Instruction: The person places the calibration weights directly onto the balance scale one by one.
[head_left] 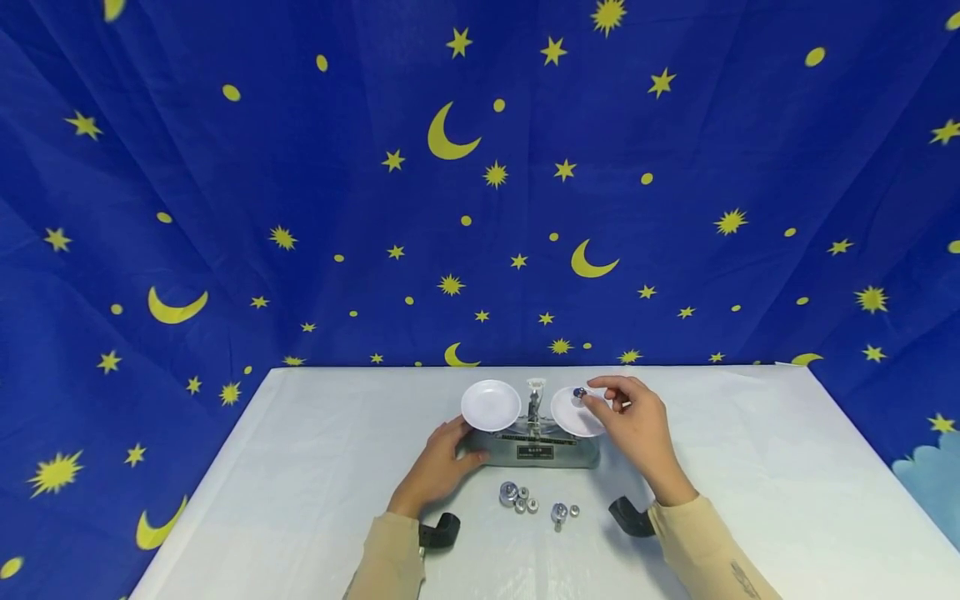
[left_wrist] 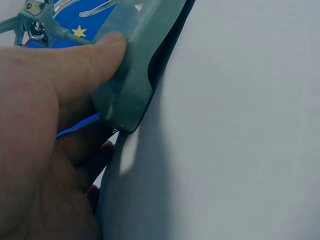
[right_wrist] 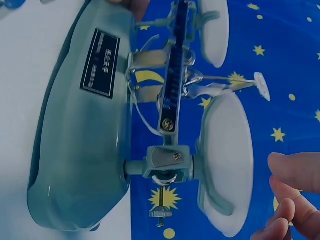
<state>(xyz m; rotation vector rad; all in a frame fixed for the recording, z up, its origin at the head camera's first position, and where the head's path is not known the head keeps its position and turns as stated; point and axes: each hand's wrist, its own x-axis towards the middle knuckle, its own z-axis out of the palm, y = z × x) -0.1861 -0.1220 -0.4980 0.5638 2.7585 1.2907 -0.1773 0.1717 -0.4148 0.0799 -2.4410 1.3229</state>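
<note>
I'm steadying the balance scale (head_left: 534, 450) with my left hand (head_left: 442, 467), thumb pressed flat against the grey base and fingers curling round its end, so that hand is gripping the scale where it sits in the middle of the white table (head_left: 750, 500). My right hand (head_left: 637, 421) is hovering just over the right pan (head_left: 573, 414), fingers loosely bent and, as far as I'm seeing, pinching nothing; the wrist view is showing only my fingertips (right_wrist: 295, 172) beside the pan's rim, apart from it.

Checking the pans now: the left pan (head_left: 491, 405) is looking bare, plain white. The right one is carrying a small dark bluish piece (head_left: 579, 392) near its far edge, too small for me to call what it is.

Judging how far along I am: one item is sitting on the scale, and the counterweights are not yet on. The metal weights (head_left: 517, 496) are lying in a cluster on the table just in front of the base, with another pair (head_left: 562, 512) a little to their right, all untouched. So I'm reckoning this is the early part, with the loading of the empty pan and the levelling of the beam left to do
</note>
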